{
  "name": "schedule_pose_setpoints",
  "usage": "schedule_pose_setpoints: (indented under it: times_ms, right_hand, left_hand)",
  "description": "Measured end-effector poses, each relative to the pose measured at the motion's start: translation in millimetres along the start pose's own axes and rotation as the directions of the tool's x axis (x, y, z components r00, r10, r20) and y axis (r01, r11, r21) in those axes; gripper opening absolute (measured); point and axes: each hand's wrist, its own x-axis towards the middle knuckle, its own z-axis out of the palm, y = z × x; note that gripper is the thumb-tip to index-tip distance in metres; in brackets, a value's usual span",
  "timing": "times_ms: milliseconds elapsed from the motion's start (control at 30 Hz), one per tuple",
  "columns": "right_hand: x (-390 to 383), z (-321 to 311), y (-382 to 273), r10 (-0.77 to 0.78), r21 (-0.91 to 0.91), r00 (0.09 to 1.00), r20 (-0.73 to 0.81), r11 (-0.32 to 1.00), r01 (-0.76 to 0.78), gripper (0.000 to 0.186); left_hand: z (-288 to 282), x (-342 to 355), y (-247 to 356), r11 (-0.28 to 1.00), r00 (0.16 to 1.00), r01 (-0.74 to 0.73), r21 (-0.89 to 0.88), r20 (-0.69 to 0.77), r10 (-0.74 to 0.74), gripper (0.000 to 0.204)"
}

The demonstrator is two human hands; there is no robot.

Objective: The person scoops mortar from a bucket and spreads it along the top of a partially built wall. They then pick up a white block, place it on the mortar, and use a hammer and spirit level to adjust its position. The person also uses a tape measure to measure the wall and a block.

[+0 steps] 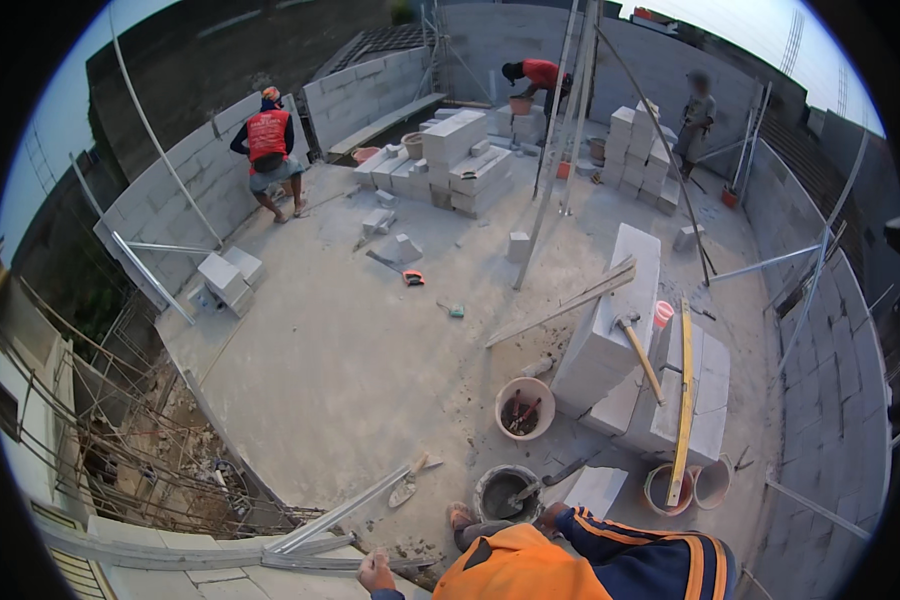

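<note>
The left hand (377,572) is seen with fingers curled beside metal profiles (345,512) at the slab's near edge; whether anything is gripped cannot be told. The right hand (554,514), partly hidden, is lowered beside a mortar bucket (479,497) in which a trowel (525,494) is rested; its grip cannot be made out. Beyond, a tool bucket (548,412) is set near stacked blocks (595,350), on which a hammer (641,360) is laid. Walking room is left across the broad floor (340,370), bordered by block walls (185,185) where co-workers (267,135) are pictured.
</note>
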Motion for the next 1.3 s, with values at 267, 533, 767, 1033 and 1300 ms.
schedule_pose_setpoints:
  times_ms: [267,533,767,1033,1300]
  right_hand:
    - [-26.0,-18.4,10.1,-0.090,-0.049,0.980,-0.178,0.995,0.083,0.027]
    - [-25.8,7.9,-18.1,0.181,0.152,0.975,-0.127,0.975,-0.161,0.026]
    - [-0.4,-7.8,-28.3,0.281,0.435,0.956,0.082,0.853,-0.288,0.034]
    - [146.5,-129.6,24.4,0.468,0.574,0.883,-0.031,0.731,-0.368,0.037]
    - [304.0,-416.7,122.3,0.187,0.053,0.943,-0.275,0.982,-0.180,0.030]
  left_hand:
    - [-29.7,93.2,-81.6,0.197,0.826,-0.501,0.843,0.533,-0.181,0.036]
    - [-15.3,160.1,-70.8,0.238,0.744,-0.383,0.893,0.451,-0.494,0.036]
    - [114.6,294.9,10.9,0.229,0.699,-0.517,0.825,0.561,-0.444,0.036]
    - [222.7,444.1,64.7,0.168,0.679,-0.604,0.779,0.613,-0.405,0.043]
    - [281.6,546.7,176.6,0.406,0.837,-0.414,0.815,0.516,-0.183,0.046]
